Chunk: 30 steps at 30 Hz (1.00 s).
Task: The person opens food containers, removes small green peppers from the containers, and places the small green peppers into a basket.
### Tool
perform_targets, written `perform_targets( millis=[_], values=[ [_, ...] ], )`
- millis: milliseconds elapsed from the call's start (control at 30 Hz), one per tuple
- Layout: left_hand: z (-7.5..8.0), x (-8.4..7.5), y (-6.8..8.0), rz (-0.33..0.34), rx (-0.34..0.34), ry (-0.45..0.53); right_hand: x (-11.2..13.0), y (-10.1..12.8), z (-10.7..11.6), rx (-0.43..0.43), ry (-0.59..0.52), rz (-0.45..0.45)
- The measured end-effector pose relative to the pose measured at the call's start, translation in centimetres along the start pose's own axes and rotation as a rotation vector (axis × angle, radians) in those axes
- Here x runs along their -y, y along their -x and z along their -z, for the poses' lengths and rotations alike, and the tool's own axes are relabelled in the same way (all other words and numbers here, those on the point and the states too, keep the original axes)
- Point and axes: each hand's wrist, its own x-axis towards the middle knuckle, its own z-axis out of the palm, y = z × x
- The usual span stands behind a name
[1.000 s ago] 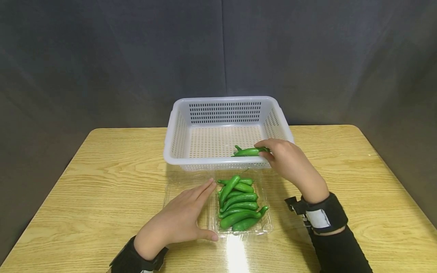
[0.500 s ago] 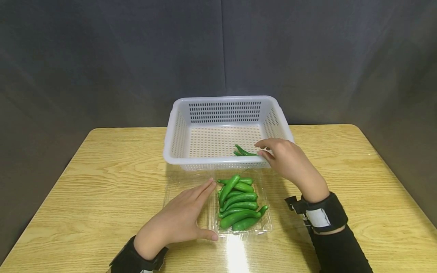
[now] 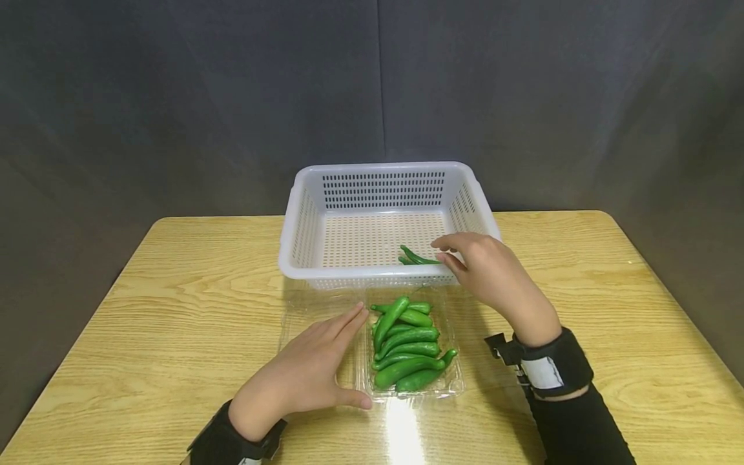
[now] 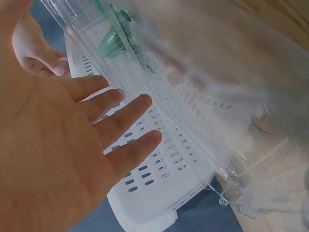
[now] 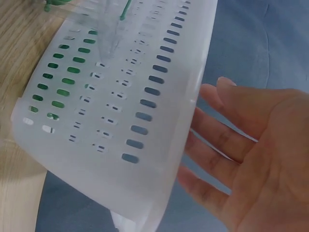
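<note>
The green peppers point(image 3: 420, 259) gripped by the right hand point(image 3: 485, 268) a second ago have been let down in the basket point(image 3: 378, 272), along its near edge toward the right corner; that handful is judged placed. Thumb and fingers are parted there, nothing held. The left hand point(image 3: 308, 361) is spread wide beside the clear box point(image 3: 456, 386) of remaining peppers point(image 3: 407, 371). No writing can be read.
</note>
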Motion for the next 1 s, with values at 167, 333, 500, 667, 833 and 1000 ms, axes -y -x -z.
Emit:
perform_targets(
  millis=[167,333,500,667,833,1000],
  values=[
    [0.0,0.0,0.0,0.006,0.004,0.001,0.6,0.1,0.2,-0.023,0.005,0.037],
    [0.0,0.0,-0.1,0.005,0.004,-0.002,1.3,0.2,0.5,-0.055,0.012,0.085],
    [0.1,0.0,-0.1,0.007,0.010,0.003,2.2,0.5,0.9,-0.090,0.013,0.144],
    [0.1,0.0,-0.1,0.012,0.016,0.001,3.0,0.6,0.9,-0.120,0.005,0.213],
    [0.1,0.0,-0.1,0.010,0.012,0.002,3.6,0.7,0.8,-0.134,-0.015,0.281],
    [0.1,0.0,0.0,0.009,0.013,0.005,4.3,0.7,0.3,-0.126,-0.012,0.338]
  ],
)
